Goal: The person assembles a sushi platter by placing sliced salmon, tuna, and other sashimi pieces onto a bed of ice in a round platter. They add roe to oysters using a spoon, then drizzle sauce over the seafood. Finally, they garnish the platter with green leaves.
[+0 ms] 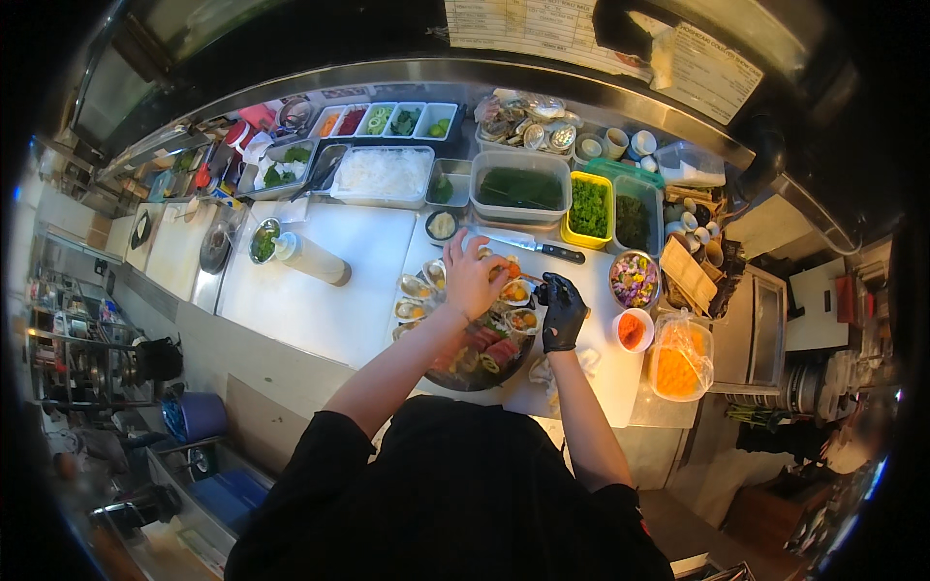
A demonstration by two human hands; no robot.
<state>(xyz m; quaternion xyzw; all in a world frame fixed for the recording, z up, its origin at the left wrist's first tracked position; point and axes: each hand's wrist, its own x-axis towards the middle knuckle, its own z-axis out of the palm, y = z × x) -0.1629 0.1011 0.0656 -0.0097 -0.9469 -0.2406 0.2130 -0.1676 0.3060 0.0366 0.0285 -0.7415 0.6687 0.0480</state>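
A dark round platter [455,380] sits on the white cutting board [320,290], ringed with oysters on the half shell [415,288] and sliced raw fish [494,351]. My bare left hand [472,275] hovers over the oysters at the platter's far side, fingers curled toward an orange-topped shell [515,290]. My right hand [563,311] wears a black glove and is closed around a small dark thing I cannot make out, just right of the platter.
A knife [538,248] lies behind the platter. Tubs of greens [588,207], a bowl of mixed garnish [635,280], a cup of orange roe [632,331] and a bagged orange container [677,360] stand at right. A bottle [312,259] lies at left.
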